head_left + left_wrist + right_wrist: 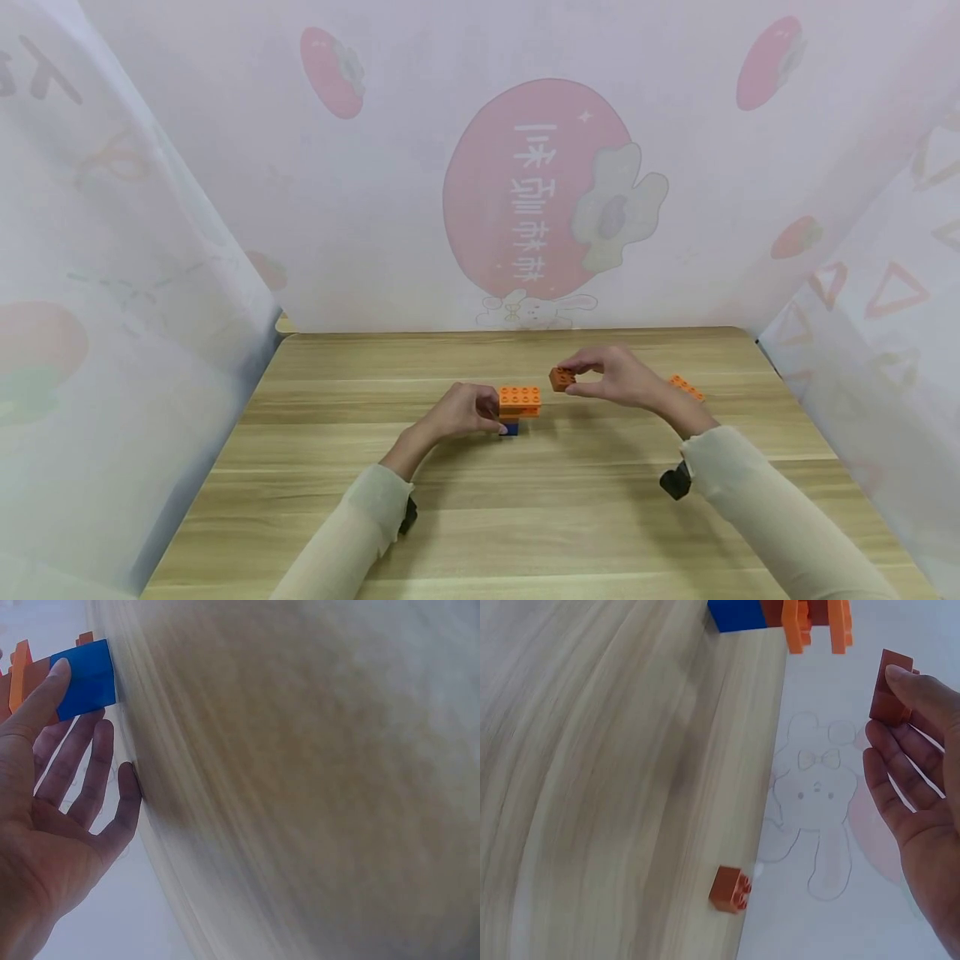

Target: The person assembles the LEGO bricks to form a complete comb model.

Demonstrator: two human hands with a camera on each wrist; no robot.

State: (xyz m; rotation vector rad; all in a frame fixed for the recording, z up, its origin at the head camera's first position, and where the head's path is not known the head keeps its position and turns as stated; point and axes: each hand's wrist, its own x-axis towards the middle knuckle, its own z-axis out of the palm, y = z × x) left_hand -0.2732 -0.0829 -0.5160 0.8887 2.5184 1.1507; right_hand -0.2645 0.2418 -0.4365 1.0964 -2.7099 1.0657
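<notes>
"Midway across the wood-grained bench (525, 517), what's nearest?"

"A plastic stack (519, 412), blue below, orange and studded above; the left hand (461, 410) pinches it low."

"And the right hand (618, 379)?"

"Clamped on a brown brick (560, 380). Part-hidden behind that arm (678, 412), another brick (687, 387); then a pale printed sheet (375, 208)."

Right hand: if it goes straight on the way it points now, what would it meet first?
The right hand would probably meet the brick stack first, though the held brick may pass above; depth is unclear.
</notes>
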